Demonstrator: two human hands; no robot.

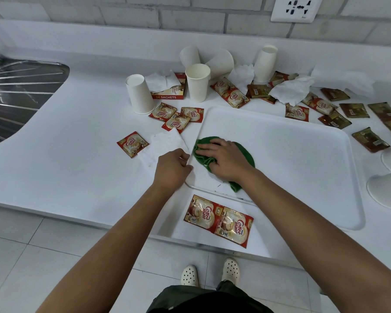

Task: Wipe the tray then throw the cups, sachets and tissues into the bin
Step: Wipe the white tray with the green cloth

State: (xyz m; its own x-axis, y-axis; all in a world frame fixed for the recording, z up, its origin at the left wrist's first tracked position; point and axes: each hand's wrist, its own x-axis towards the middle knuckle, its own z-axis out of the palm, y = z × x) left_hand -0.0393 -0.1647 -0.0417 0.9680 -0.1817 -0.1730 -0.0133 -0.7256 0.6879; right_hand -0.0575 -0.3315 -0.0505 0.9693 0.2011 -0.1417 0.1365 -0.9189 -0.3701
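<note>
Head view: right hand (pixel 224 159) presses cloth (pixel 246 154) flat on tray (pixel 303 154), left hand (pixel 172 168) pinching its rim; wiping underway, cups (pixel 198 82), sachets (pixel 219 220), tissues (pixel 289 89) unbinned.

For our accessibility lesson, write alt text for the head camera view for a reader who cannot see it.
A person's right hand presses a green cloth onto a white tray on a white counter, while the left hand holds the tray's edge. Paper cups, sachets and tissues lie scattered around the tray.
</note>
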